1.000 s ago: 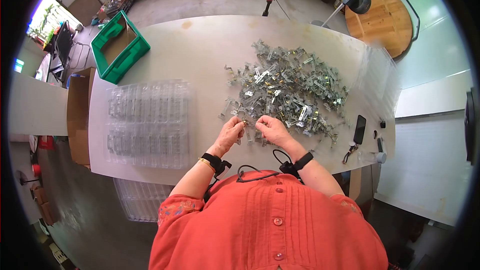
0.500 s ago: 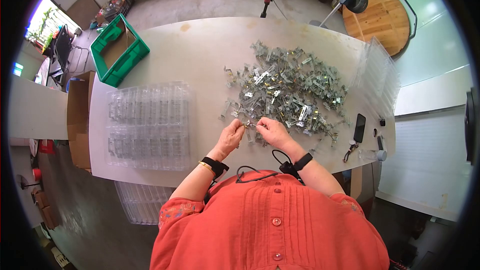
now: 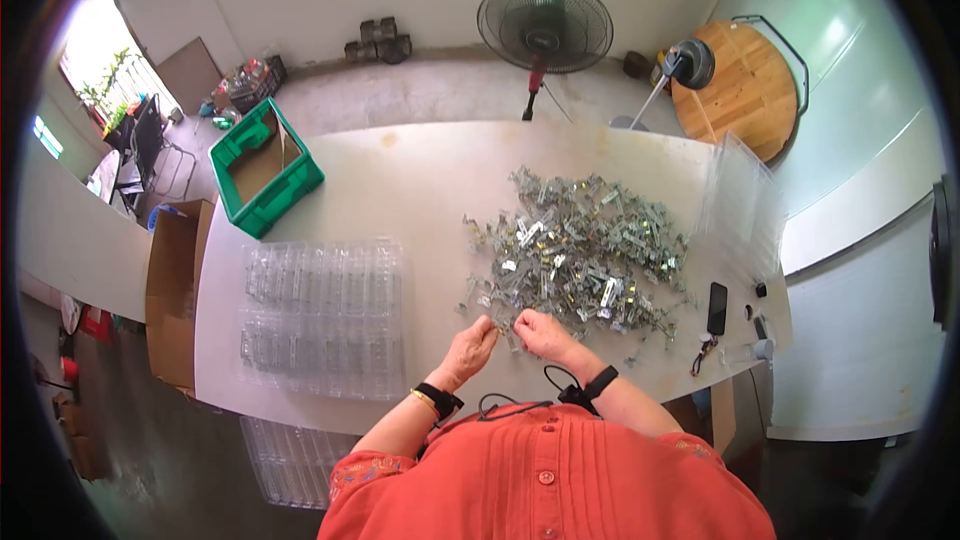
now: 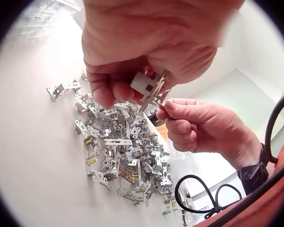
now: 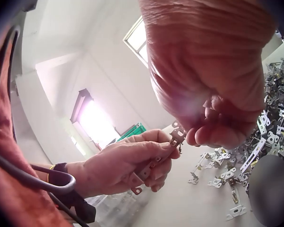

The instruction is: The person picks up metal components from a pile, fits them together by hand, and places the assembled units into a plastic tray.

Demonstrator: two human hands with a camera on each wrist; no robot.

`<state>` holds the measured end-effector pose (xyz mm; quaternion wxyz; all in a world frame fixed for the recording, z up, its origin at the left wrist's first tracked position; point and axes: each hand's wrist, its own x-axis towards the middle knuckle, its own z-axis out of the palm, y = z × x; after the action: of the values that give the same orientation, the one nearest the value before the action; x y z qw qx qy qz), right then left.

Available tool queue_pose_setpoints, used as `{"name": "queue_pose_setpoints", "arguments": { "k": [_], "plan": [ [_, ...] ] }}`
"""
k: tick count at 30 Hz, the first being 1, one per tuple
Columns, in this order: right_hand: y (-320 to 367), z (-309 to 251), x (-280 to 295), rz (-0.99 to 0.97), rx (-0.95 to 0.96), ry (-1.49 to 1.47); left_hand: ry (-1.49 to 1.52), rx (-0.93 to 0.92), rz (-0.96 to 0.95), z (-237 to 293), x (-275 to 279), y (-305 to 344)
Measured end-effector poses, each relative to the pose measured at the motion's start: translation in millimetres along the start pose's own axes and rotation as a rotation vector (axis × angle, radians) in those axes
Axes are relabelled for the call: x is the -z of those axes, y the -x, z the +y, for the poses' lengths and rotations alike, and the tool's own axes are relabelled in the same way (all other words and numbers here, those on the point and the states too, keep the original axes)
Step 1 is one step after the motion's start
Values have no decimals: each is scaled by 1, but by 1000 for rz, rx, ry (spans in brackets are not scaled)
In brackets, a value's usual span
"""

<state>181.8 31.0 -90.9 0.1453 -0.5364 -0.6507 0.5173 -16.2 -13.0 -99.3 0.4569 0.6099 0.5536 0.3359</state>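
Between thumb and curled fingers the left hand [image 3: 470, 351] [image 5: 125, 163] grips a small metal bracket [image 4: 153, 90] [image 5: 177, 135], which has a pale block on it in the left wrist view. The right hand [image 3: 545, 336] [image 4: 206, 125] pinches at the bracket's end with thumb and forefinger; what exactly lies between those fingertips is too small to tell. Both hands are close together at the near edge of a heap of metal brackets [image 3: 575, 255] [image 4: 128, 156] on the white table [image 3: 430, 170].
Clear plastic trays [image 3: 325, 320] lie stacked at the left, below a green crate [image 3: 265, 175]. More clear trays [image 3: 740, 205] stand at the right, near a phone [image 3: 717, 308]. A cardboard box [image 3: 175, 300] adjoins the table's left edge; a fan [image 3: 545, 25] stands behind.
The head view has tilted upward, so the table and hands appear lower in it. Both hands remain together at the heap's near edge, the left still holding a part.
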Motion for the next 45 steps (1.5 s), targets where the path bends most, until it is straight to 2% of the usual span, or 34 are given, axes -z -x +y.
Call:
{"name": "queue_pose_setpoints", "arguments": {
  "k": [2,4,8,10,13,18,20,24,25,26,28,29,34,37,39,40,42,45],
  "plan": [
    [4,-10,-1,-13,-25,-69,-45,-10,-10,-4,1,1],
    [3,-8,-4,-178,-244,-371,-69,-24,-62,-2,3,4],
    [-1,-8,-3,-274,-343,-515,-80,-43,-119,-2,8,10],
    [1,-14,-1,-254,-438,-567,-114,-45,-154,-1,10,12],
    [6,-28,-1,-248,-531,-462,-193,-118,-193,3,12,15],
    [10,-24,0,-290,-440,-393,-220,-194,-223,7,11,18],
    [2,-5,-4,-253,-287,-443,-192,-196,-276,10,12,20],
    [-1,-10,-2,-99,-138,-422,-230,-230,-340,-3,1,17],
    [-1,-14,1,-75,-72,-367,-194,-238,-261,-6,-1,14],
    [0,-18,3,-73,-66,-367,-198,-242,-259,-10,-2,10],
    [4,-23,9,-145,8,-382,75,217,-270,0,5,6],
    [6,-24,11,-156,20,-336,154,270,-286,3,9,3],
    [12,-22,15,-215,128,-133,370,355,-342,6,14,-8],
    [20,-33,23,-117,231,17,480,416,-345,14,12,-12],
    [21,-35,27,-103,142,-117,534,446,-335,17,10,-17],
    [20,-32,29,-106,137,-120,563,433,-340,18,9,-19],
    [14,-19,33,-127,114,-313,595,432,-344,19,8,-25],
    [6,-3,40,-71,62,-374,909,454,-201,6,1,-36]
  ]
}}
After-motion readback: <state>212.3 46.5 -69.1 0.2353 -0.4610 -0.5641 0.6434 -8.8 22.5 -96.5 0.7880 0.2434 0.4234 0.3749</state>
